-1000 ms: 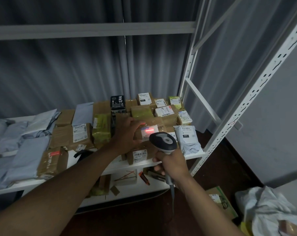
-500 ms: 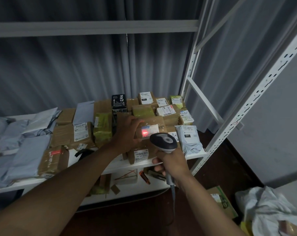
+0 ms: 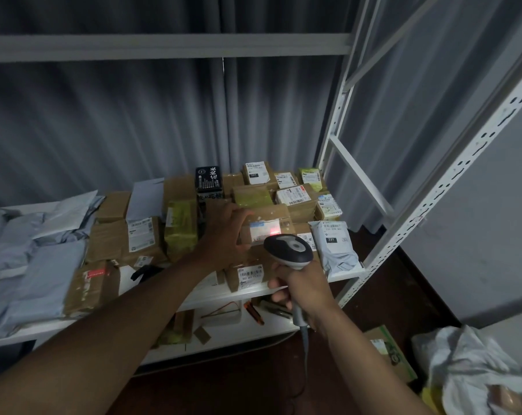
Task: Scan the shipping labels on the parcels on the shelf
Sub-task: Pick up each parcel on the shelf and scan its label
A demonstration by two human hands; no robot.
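Observation:
Several cardboard parcels and grey mailer bags lie on the white shelf (image 3: 346, 274). My left hand (image 3: 223, 235) grips the left end of a brown parcel (image 3: 271, 214) near the shelf's right side. Its white shipping label (image 3: 265, 230) faces me, with a red scanner spot on the label's right part. My right hand (image 3: 301, 290) grips the handle of a grey and white barcode scanner (image 3: 288, 250), held just in front of that label. Another small labelled box (image 3: 249, 275) sits below, at the shelf's front edge.
A white upright post (image 3: 451, 178) and diagonal brace (image 3: 358, 172) frame the shelf's right end. A lower shelf (image 3: 223, 333) holds small odds and ends. On the floor at right lie a cardboard box (image 3: 388, 351) and a white bag (image 3: 475, 369). Grey curtain hangs behind.
The red scanner spot shifted left on the label, then to its right part. Both hands stay almost in place on the parcel and scanner.

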